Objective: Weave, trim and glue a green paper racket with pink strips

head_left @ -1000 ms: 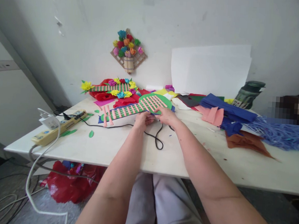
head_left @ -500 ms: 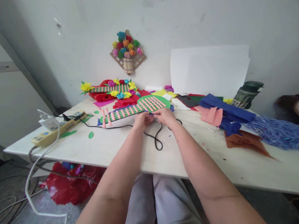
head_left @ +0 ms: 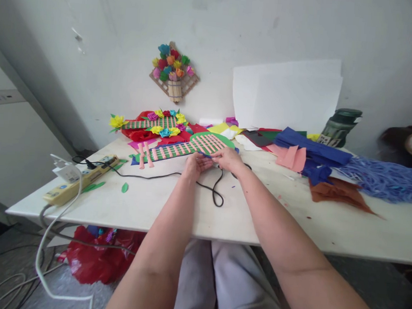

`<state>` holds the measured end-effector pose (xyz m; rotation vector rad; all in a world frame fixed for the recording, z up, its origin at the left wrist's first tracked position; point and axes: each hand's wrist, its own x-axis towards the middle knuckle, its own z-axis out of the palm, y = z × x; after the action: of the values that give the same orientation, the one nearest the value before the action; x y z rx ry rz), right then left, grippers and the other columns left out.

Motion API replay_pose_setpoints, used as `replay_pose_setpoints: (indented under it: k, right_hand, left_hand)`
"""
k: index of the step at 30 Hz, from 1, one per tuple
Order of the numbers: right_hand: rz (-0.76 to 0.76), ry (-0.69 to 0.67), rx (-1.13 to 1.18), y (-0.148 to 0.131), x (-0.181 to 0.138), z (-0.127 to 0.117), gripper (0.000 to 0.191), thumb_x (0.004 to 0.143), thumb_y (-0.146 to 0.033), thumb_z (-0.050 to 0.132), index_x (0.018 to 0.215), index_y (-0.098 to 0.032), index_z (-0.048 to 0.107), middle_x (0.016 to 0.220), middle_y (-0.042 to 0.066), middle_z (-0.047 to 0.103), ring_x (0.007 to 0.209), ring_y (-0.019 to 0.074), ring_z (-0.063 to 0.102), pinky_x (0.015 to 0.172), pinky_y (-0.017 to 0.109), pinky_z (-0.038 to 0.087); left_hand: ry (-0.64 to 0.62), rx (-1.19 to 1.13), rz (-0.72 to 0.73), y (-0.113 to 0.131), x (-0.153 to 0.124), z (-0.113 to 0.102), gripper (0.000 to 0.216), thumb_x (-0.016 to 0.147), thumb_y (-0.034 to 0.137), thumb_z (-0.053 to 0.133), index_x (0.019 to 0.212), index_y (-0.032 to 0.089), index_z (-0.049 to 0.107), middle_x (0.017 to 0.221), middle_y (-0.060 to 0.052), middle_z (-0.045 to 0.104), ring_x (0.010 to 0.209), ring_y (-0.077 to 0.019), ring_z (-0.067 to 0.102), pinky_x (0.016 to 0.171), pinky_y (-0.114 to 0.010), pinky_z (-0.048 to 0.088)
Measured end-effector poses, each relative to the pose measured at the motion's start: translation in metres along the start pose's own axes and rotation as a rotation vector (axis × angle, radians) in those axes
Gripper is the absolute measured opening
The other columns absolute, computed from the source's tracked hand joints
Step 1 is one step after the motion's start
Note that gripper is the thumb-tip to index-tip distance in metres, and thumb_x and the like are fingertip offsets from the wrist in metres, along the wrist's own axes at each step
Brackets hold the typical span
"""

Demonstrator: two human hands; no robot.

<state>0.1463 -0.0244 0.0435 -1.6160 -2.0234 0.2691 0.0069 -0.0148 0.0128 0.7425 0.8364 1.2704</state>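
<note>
Had my left hand and right hand pinching the near edge of the green paper racket lying flat on the worktop, pink strips looked pretty much woven in, but no flowers on it like the flowered racket behind.

The woven paper paddle has tipped flatter, its handle end swung left and nearer the surface's back edge.

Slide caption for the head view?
Left hand and right hand hold a woven paper racket on a white table.
</note>
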Motion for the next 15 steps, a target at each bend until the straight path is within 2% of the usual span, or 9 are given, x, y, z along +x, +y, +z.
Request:
replay_pose_setpoints:
  k: [15]
  right_hand:
    - [0.021, -0.028, 0.052, 0.0004, -0.0006, -0.0022, 0.028, 0.071, -0.03, 0.056, 0.095, -0.026, 0.07, 0.075, -0.002, 0.068, 0.068, 0.0127, 0.06, 0.065, 0.021, 0.041]
  left_hand:
    - [-0.053, 0.073, 0.059, -0.0015, -0.0018, -0.0021, 0.014, 0.068, 0.015, 0.047, 0.074, 0.009, 0.058, 0.061, -0.01, 0.065, 0.057, -0.0171, 0.063, 0.065, -0.031, 0.051]
